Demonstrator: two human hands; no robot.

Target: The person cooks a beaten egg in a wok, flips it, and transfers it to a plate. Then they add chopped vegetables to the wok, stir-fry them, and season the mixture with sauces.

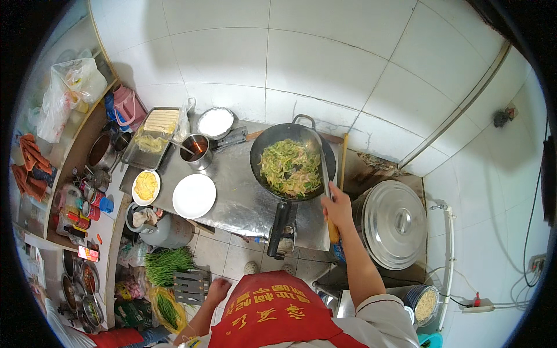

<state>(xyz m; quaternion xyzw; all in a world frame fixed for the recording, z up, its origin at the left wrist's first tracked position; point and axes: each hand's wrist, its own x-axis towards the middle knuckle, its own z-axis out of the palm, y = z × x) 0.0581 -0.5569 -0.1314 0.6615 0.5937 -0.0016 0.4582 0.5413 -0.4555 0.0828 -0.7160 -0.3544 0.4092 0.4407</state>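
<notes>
My right hand (pixel 337 206) grips a long-handled wok utensil (pixel 325 174) with a metal shaft and a wooden end. Its metal head rests at the right side of a dark wok (pixel 267 138); whether it is a ladle or a turner is hard to tell. Shredded green vegetables with pale strips (pixel 278 169) fill the wok's middle. The wok's black handle (pixel 278 228) points towards me, with no hand on it. My left hand (pixel 219 290) hangs low beside my red apron (pixel 270 304), fingers curled, nothing seen in it.
On the steel worktop (pixel 235 202) stand a white plate (pixel 194 196), a dish of yellow food (pixel 146 187), a pot of dark liquid (pixel 196 152) and a metal tray (pixel 141 156). A large lidded pot (pixel 394 226) is at right. Below left stands a gas cylinder (pixel 167 230).
</notes>
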